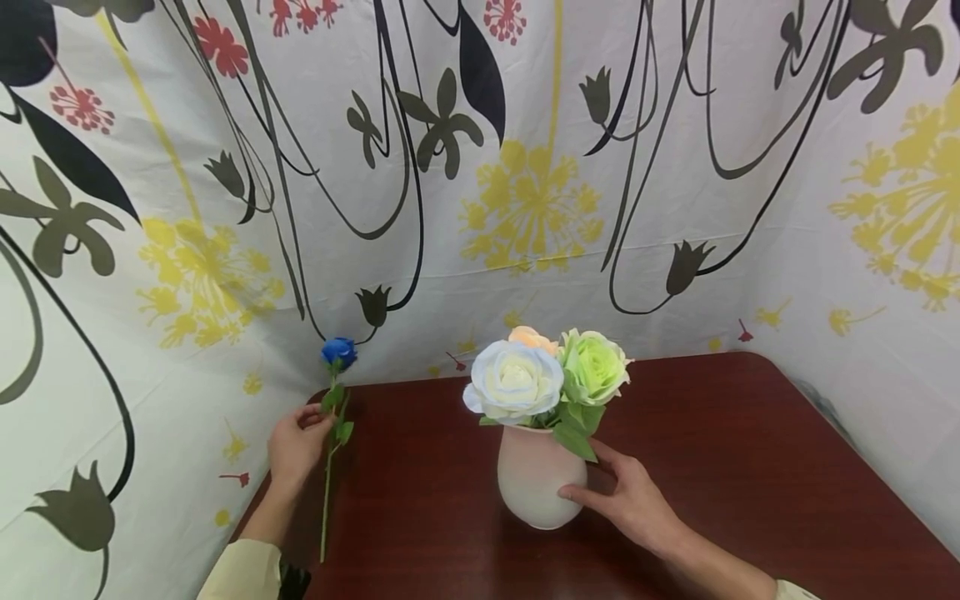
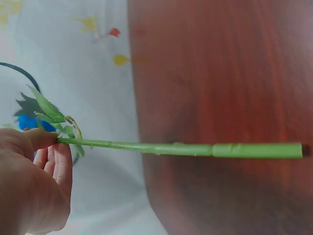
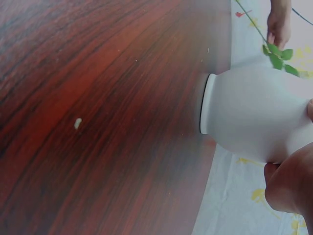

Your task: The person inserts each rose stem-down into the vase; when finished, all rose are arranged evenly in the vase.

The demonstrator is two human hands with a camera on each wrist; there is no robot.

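My left hand (image 1: 295, 446) pinches the stem of a blue artificial rose (image 1: 340, 353) just below its leaves. The bloom points up and away, and the long green stem (image 2: 186, 149) hangs down over the table's left side. My right hand (image 1: 637, 500) holds the right side of a white rounded vase (image 1: 536, 479), thumb in front and fingers partly hidden behind. In the vase stand a pale blue-white rose (image 1: 517, 379), a green rose (image 1: 597, 367) and a peach flower (image 1: 534, 337) mostly hidden behind them. In the right wrist view, the vase's base is at the tabletop.
A dark red-brown wooden table (image 1: 420, 483) lies under both hands. Patterned white cloth (image 1: 465, 208) hangs behind it and along both sides, close to its edges. A small pale speck (image 3: 78, 123) lies on the wood in the right wrist view.
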